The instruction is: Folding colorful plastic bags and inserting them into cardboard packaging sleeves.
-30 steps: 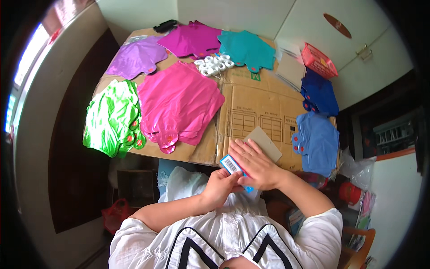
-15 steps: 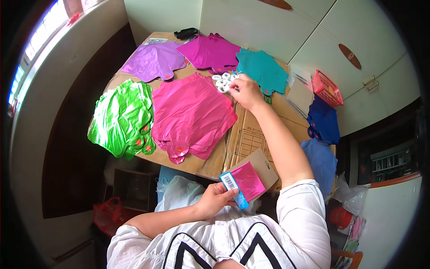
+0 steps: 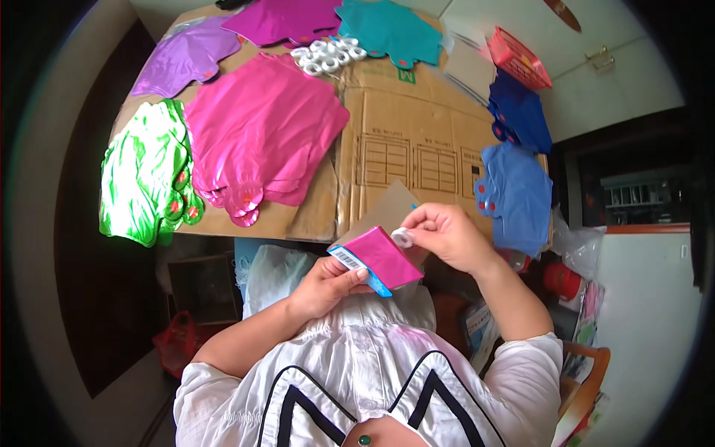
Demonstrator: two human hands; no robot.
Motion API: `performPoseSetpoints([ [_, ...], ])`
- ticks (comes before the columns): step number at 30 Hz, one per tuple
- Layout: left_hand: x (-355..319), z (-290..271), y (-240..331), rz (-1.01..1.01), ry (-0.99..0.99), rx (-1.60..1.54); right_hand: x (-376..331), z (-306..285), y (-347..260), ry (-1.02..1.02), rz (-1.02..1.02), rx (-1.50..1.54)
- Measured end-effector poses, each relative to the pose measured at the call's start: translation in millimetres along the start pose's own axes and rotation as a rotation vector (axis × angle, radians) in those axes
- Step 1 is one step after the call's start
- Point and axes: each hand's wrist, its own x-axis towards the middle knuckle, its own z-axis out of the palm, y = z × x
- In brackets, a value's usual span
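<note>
Close to my body, my left hand (image 3: 328,284) pinches a flat packet by its blue label strip, which bears a white barcode. The packet holds a folded shiny pink foil piece (image 3: 381,257), and a grey-brown card (image 3: 391,207) sticks out behind it. Beside the packet's right edge, my right hand (image 3: 453,237) grips a small white ring-shaped roll (image 3: 402,238) between thumb and fingers. More such white rolls (image 3: 325,56) lie clustered on the cardboard-covered table (image 3: 417,104), at the corner of a big stack of flat pink foil pieces (image 3: 268,134).
Around the table lie flat foil stacks: green (image 3: 145,175), lilac (image 3: 186,56), purple (image 3: 287,18), teal (image 3: 391,31), dark blue (image 3: 519,112) and light blue (image 3: 515,197). A red plastic basket (image 3: 519,58) stands at the back right. A wooden chair (image 3: 585,395) is at my right.
My right hand has come back from the cluster of white rolls to the packet, now with one roll in it. The view has tilted down and shifted right.
</note>
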Motion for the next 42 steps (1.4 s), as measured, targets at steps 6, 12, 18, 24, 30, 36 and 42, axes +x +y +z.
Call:
performPoseSetpoints([
  [6,-3.9,3.9,-4.3,0.016,0.088,0.062,-6.2,23.2,-0.9,-0.183,-0.018,-0.162],
  [12,-6.0,17.7,-2.4,0.019,0.246,0.126,3.1,17.3,-3.9,-0.275,0.015,-0.229],
  [18,-7.0,27.8,2.2,0.036,0.328,0.219,17.6,15.4,-16.4,-0.313,0.246,-0.126],
  [24,-2.6,28.2,1.8,0.013,0.352,0.094,30.9,17.0,-6.5,-0.183,0.185,-0.516],
  [30,0.9,27.9,8.1,-0.008,0.296,0.03,27.7,19.9,-17.9,-0.145,0.082,-0.614],
  [36,1.4,25.1,6.6,-0.006,0.334,0.079,31.2,20.3,0.6,-0.011,-0.045,-0.596],
  [42,3.6,30.2,7.9,0.014,0.411,0.207,18.8,19.5,-22.5,0.164,-0.17,-1.073],
])
